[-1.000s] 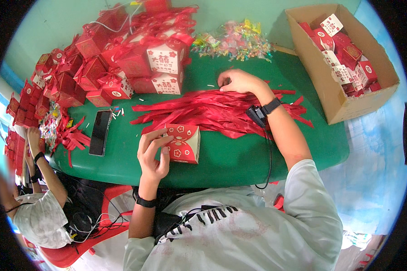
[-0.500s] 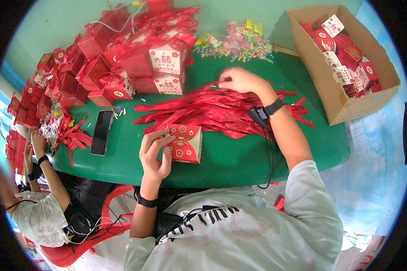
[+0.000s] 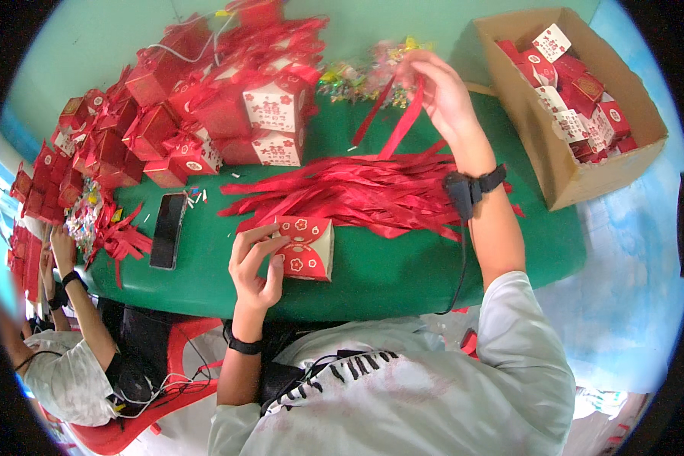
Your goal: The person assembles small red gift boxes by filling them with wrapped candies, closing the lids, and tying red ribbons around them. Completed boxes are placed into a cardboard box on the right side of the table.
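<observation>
I'm pinching a likely light, slippery red ribbon (image 3: 405, 126) by its upper part above the desk (image 3: 403, 277) with my right fingers (image 3: 437, 72), my spread left fingers (image 3: 264, 248) touching a crushable-looking red box (image 3: 305, 247) at its left edge.

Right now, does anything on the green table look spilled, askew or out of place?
Only slightly: small white bits lie scattered beside the phone, looking like stray litter. Otherwise nothing clearly stands out; the red box at the left hand shows no visible damage.
</observation>
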Demonstrator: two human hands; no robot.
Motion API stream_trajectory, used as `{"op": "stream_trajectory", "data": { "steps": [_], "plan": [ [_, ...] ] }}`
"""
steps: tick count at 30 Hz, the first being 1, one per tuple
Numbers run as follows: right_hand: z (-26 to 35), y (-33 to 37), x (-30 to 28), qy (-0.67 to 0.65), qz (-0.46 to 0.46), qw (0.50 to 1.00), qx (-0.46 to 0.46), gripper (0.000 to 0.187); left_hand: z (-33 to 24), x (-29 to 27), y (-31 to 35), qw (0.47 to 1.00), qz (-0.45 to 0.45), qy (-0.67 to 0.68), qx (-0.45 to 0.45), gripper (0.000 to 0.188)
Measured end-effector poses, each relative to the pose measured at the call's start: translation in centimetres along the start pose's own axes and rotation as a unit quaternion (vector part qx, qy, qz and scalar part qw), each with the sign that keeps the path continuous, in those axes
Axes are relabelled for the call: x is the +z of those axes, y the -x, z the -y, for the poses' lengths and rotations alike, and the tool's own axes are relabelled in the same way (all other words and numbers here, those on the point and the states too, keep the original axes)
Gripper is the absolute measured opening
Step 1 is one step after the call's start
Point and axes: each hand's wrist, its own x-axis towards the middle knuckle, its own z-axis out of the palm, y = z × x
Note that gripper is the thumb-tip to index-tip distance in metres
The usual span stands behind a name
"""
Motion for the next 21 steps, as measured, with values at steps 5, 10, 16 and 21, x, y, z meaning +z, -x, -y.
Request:
{"op": "stream_trajectory", "data": {
  "steps": [5,10,16,21],
  "plan": [
    [6.5,6.1,7.3,0.117,0.213,0.967,-0.079,0.042,0.3,-0.1,0.2,1.0,0.002,0.005,0.001,0.026],
    [10.7,9.9,9.0,0.129,0.366,0.892,-0.23,0.031,0.2,0.0,0.4,1.0,-0.001,-0.002,-0.008,0.024],
    [7.0,2.2,-0.2,-0.456,0.003,0.874,-0.167,0.026,-0.2,-0.2,0.3,1.0,-0.005,-0.005,-0.007,0.023],
    [-0.9,-1.1,-4.3,-0.383,0.209,0.892,0.117,0.037,0.0,0.2,0.0,1.0,-0.001,0.001,-0.008,0.024]
  ]
}}
